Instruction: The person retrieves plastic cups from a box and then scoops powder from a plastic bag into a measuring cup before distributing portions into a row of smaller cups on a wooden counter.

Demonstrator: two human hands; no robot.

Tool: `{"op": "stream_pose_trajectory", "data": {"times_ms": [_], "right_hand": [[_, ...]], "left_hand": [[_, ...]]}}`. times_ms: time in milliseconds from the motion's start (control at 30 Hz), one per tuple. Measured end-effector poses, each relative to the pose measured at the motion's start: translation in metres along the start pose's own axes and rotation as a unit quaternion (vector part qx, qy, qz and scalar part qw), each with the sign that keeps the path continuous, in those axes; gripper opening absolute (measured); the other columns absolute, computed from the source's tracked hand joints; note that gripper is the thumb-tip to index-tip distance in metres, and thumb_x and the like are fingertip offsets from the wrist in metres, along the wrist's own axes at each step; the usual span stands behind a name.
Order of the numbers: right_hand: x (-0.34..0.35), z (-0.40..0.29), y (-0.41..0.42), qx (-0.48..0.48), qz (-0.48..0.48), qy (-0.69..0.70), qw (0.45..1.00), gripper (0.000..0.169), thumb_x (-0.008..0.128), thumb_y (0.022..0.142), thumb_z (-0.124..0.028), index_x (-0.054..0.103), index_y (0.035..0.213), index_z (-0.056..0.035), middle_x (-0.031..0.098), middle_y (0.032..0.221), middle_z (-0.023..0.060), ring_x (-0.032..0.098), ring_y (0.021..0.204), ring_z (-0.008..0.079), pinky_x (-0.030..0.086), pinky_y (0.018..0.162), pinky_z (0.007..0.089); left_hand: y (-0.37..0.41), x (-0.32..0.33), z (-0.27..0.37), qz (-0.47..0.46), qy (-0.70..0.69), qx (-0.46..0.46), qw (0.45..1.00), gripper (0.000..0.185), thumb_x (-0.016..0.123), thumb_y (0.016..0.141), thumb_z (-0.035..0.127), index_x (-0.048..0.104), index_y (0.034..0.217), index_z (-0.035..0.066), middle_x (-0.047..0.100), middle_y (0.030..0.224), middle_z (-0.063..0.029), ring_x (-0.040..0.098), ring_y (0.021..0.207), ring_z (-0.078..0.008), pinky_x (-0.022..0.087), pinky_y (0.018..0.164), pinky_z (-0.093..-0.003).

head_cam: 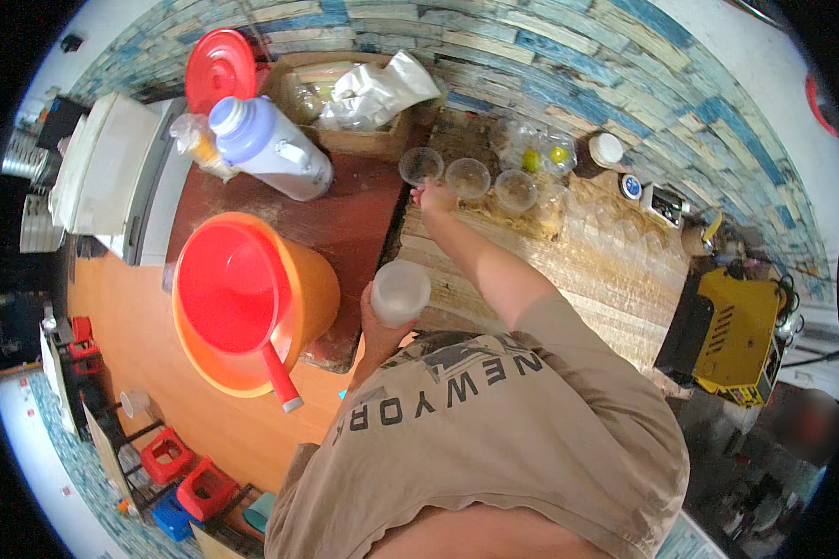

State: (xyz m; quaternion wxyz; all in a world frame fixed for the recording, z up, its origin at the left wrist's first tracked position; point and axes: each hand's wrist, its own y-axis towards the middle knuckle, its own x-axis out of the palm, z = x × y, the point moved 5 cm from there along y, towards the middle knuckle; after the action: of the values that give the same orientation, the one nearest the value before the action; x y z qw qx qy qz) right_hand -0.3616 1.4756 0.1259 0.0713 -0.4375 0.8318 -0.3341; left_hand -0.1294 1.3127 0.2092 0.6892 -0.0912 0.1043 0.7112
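My left hand [383, 334] is wrapped around a translucent plastic cup or stack of cups [400, 293], near the edge of the red-brown table. Stretched forward, my right hand [435, 198] is at the near side of a clear plastic cup [421, 166]; whether its fingers grip the rim cannot be made out. To the right of that cup stand a second clear cup [468, 179] and a third [516, 191]. Fainter clear cups [626, 234] continue in a row along the wooden surface [587, 279].
An orange bucket [314, 279] holds a red dipper [234, 286] on the left. Behind are a lavender-topped jug [280, 150], a cardboard box [363, 143] with plastic bags, and a red lid [221, 70]. Bagged green fruit [558, 154], a jar [606, 149] and a yellow machine [734, 335] are rightward.
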Motion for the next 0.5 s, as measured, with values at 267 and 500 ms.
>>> {"op": "stream_pose_trajectory", "data": {"times_ms": [267, 500], "right_hand": [[-0.061, -0.014, -0.038, -0.001, -0.053, -0.014, 0.999, 0.032, 0.059, 0.089, -0.029, 0.052, 0.083, 0.0018, 0.06, 0.064, 0.0114, 0.056, 0.048, 0.0173, 0.044, 0.041, 0.029], [-0.119, -0.029, -0.008, 0.055, 0.085, 0.077, 0.992, 0.041, 0.055, 0.09, -0.037, 0.054, 0.074, 0.0008, 0.057, 0.057, 0.0115, 0.051, 0.043, 0.0183, 0.041, 0.039, 0.0289]], "left_hand": [[0.007, 0.004, 0.01, -0.018, -0.018, -0.005, 1.0, 0.1, 0.084, 0.058, 0.013, 0.023, 0.137, 0.006, 0.04, 0.13, -0.0159, 0.043, 0.12, -0.0289, 0.037, 0.099, -0.0412], [0.012, 0.024, 0.03, -0.051, -0.035, 0.039, 0.997, 0.098, 0.083, 0.061, 0.013, 0.022, 0.137, 0.005, 0.038, 0.132, -0.0151, 0.041, 0.121, -0.0282, 0.036, 0.099, -0.0408]]}}
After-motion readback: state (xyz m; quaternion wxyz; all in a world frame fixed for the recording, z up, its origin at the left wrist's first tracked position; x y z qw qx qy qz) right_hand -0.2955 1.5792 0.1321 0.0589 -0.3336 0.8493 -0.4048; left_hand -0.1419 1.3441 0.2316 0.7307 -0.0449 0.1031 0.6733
